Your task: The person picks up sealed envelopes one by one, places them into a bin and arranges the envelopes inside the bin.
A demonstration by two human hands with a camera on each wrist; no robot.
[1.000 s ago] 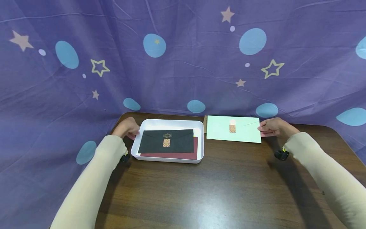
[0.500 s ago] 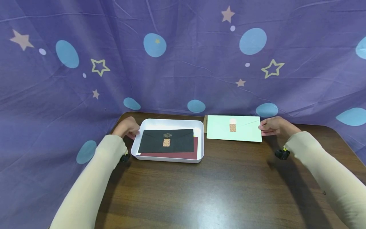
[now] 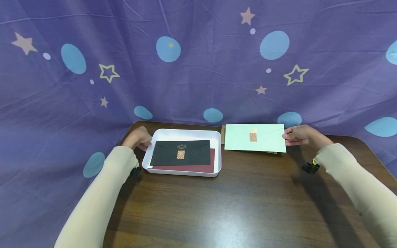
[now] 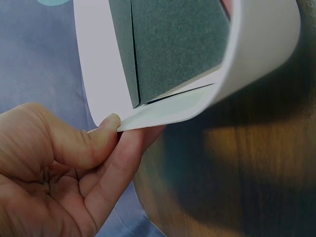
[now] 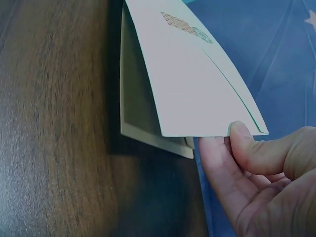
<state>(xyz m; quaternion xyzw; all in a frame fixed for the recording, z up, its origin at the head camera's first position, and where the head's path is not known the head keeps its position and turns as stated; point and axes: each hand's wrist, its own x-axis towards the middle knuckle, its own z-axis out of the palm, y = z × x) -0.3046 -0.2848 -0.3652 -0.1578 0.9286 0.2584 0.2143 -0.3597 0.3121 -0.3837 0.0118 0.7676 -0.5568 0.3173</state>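
My right hand [image 3: 299,135] pinches the right end of a mint-green envelope [image 3: 238,137] between thumb and fingers. That end is lifted in the right wrist view, apart from a brown envelope [image 5: 136,98] beneath it. My left hand [image 3: 139,138] pinches the left rim of a white tray [image 3: 218,155], thumb on top and fingers under the edge, as the left wrist view shows. Inside the tray a black envelope [image 3: 195,153] lies over a dark red envelope [image 3: 198,168]. A patterned sticker [image 3: 253,137] marks the green envelope.
All this sits near the far edge of a brown wooden table [image 3: 217,206]. Just behind hangs a purple curtain [image 3: 198,75] with stars and blue spots. The green envelope lies to the right of the tray.
The right end of the green envelope has risen and moved slightly right with my right hand, showing a bit of the brown one below. My left hand and the tray stay put.
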